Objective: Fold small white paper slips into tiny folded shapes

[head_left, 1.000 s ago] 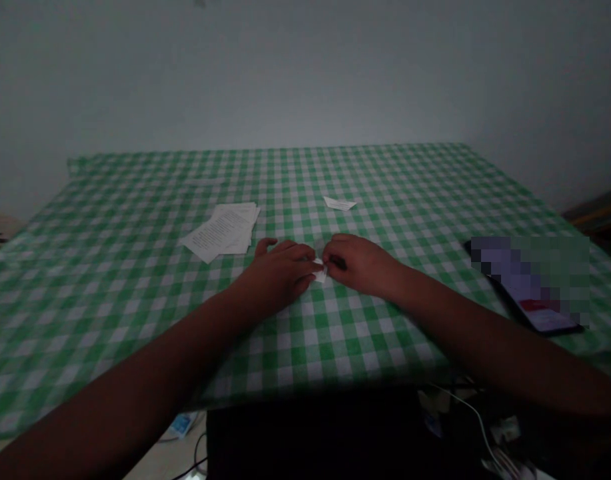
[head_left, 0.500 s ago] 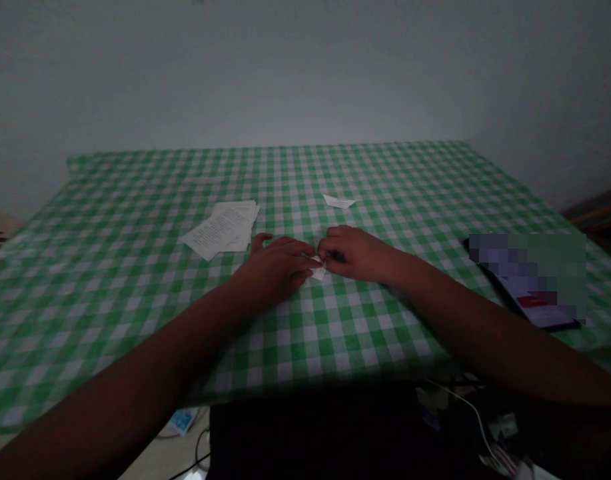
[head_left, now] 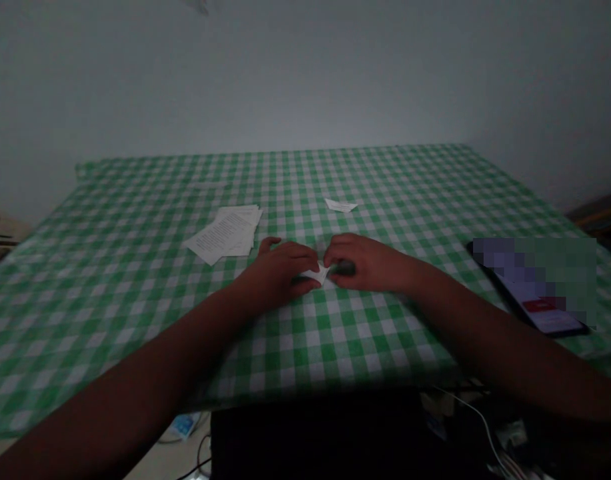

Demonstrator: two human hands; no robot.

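A small folded piece of white paper point(head_left: 323, 274) lies low over the tablecloth between my two hands. My left hand point(head_left: 281, 272) grips its left side, thumb at the near edge and fingers over the far edge. At the paper's right corner, my right hand point(head_left: 368, 262) has its fingertips and thumb curled in a pinch, partly hiding that end. Beyond the hands sits another folded paper point(head_left: 340, 205), shaped like a little boat. Several printed sheets point(head_left: 225, 233) lie in a loose stack past my left hand.
A green-and-white checked tablecloth point(head_left: 305, 353) covers the table, whose far edge meets a pale wall point(head_left: 305, 73). On the right lies a phone point(head_left: 555, 320) with its screen lit and partly blurred. Cables point(head_left: 478, 417) hang below the near edge.
My right fingers have shifted slightly to the right along the paper, and more of it shows between the hands. My left fingers and thumb are spread a little wider around it.
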